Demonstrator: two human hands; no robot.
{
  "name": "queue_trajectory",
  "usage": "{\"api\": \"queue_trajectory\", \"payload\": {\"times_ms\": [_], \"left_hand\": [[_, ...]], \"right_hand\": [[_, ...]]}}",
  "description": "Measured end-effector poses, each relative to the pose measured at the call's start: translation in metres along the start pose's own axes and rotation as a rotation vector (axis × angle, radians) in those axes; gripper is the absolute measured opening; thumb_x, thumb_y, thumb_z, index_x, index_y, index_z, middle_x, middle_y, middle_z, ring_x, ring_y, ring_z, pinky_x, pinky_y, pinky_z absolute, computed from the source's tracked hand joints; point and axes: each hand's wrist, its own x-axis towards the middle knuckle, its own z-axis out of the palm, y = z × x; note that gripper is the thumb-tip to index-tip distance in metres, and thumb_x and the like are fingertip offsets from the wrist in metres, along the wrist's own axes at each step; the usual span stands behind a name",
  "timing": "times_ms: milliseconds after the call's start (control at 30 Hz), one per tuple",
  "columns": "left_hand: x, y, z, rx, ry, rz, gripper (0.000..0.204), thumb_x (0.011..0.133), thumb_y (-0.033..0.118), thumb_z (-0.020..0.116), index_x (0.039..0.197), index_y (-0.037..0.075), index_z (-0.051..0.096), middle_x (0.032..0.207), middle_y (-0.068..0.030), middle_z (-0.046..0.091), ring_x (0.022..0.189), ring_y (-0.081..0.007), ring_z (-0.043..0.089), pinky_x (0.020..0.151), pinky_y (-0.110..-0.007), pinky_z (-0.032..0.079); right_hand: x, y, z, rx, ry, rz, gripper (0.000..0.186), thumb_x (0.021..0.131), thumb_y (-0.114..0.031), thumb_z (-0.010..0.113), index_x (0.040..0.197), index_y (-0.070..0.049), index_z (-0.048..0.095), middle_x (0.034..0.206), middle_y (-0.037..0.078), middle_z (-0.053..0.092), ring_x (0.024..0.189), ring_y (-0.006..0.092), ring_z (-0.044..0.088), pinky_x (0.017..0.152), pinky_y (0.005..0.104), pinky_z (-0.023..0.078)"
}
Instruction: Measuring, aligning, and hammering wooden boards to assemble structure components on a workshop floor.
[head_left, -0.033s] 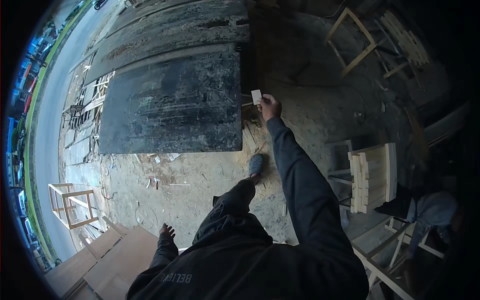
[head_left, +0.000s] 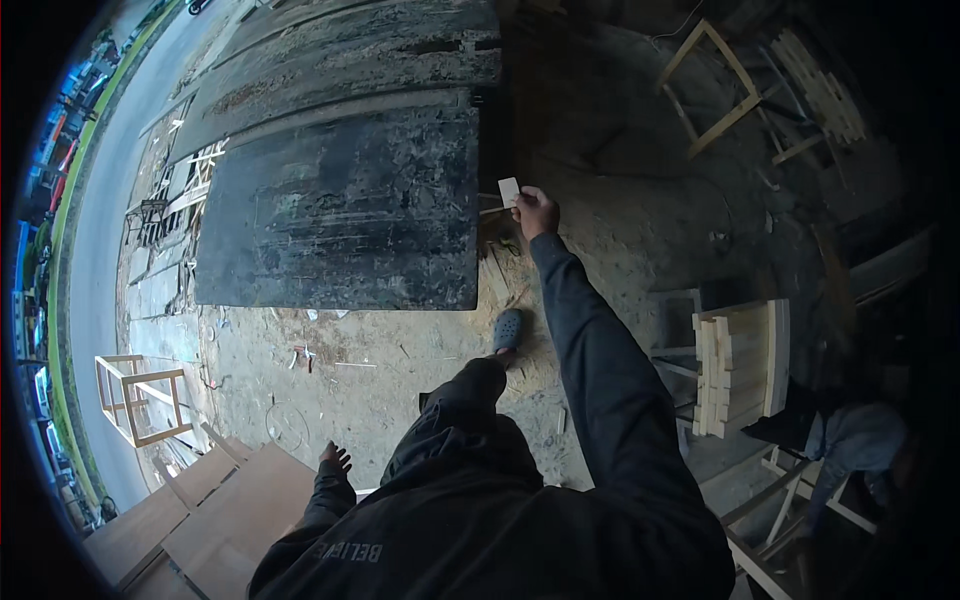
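Barely a stir since the earlier frame: our view tips slightly, nudging the whole scene a little leftward, while the white card (head_left: 509, 192) stays up in our right hand (head_left: 537, 212). Sweeping from the left, we pick up an open wooden frame (head_left: 140, 400) standing near the road's edge, then brown panels (head_left: 240, 520) lying overlapped, perhaps to save room. Beside them comes our left hand (head_left: 335, 458), fingers loosely spread and nothing in them, hanging low, seemingly just idle. Beyond it stretches the dark, scuffed surface (head_left: 340, 210), its near edge short of our grey clog (head_left: 508, 330). And now the card! It's just off the surface's right edge, pinched at its lower corner by our right fingers, a grip that leaves most of its face uncovered; the arm reaches well forward, likely to keep it in clear sight. Further right, pale timber (head_left: 740, 368) sits stacked in a neat bundle, probably for tidiness, and at far right a co-worker (head_left: 860, 440) bends over in shadow; we can't tell what those hands are doing.
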Motion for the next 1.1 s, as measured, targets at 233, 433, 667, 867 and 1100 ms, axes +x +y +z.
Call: {"api": "queue_trajectory", "payload": {"times_ms": [233,433,667,867,1100], "left_hand": [[-0.152,0.028,0.232,0.393,-0.452,0.202,0.053,0.097,0.048,0.061,0.136,0.013,0.054,0.124,-0.0071,0.068,0.105,-0.0249,0.067,0.081,-0.044,0.050],[-0.244,0.073,0.367,0.017,-0.437,0.435,0.047,0.100,0.044,0.057,0.134,0.011,0.054,0.125,-0.0085,0.068,0.108,-0.0247,0.067,0.082,-0.042,0.052],[-0.299,-0.004,0.500,-0.446,-0.126,0.132,0.056,0.101,0.050,0.047,0.143,0.013,0.047,0.135,-0.0099,0.061,0.114,-0.0292,0.064,0.093,-0.048,0.049],[-0.361,-0.046,0.639,0.316,-0.466,-0.062,0.060,0.097,0.052,0.054,0.140,0.011,0.051,0.128,-0.0085,0.066,0.110,-0.0291,0.066,0.089,-0.047,0.051],[-0.358,0.151,0.786,0.279,-0.327,0.110,0.056,0.094,0.055,0.062,0.131,0.013,0.058,0.122,-0.0093,0.069,0.103,-0.0281,0.068,0.085,-0.049,0.052]], "right_hand": [[0.081,-0.043,0.042,-0.090,-0.290,-0.035,0.020,0.094,-0.008,0.066,0.113,-0.001,0.067,0.087,0.005,0.069,0.067,0.0084,0.063,0.056,0.0243,0.053],[0.064,-0.052,0.106,-0.529,-0.758,-0.220,0.028,0.090,-0.015,0.072,0.112,0.001,0.067,0.093,0.014,0.070,0.076,0.0188,0.069,0.065,0.0327,0.056],[0.156,-0.115,-0.031,-0.385,-1.137,-0.133,0.030,0.092,-0.024,0.071,0.109,0.000,0.068,0.090,0.014,0.072,0.082,0.0206,0.070,0.073,0.0348,0.055],[0.319,-0.132,-0.265,-0.959,-0.886,0.086,0.026,0.090,-0.029,0.070,0.106,-0.008,0.071,0.090,0.011,0.073,0.087,0.0295,0.070,0.077,0.0412,0.055],[0.480,-0.106,-0.429,-1.288,-0.718,0.338,0.032,0.095,-0.032,0.066,0.119,-0.011,0.067,0.105,0.012,0.068,0.097,0.0340,0.065,0.087,0.0506,0.056]]}}
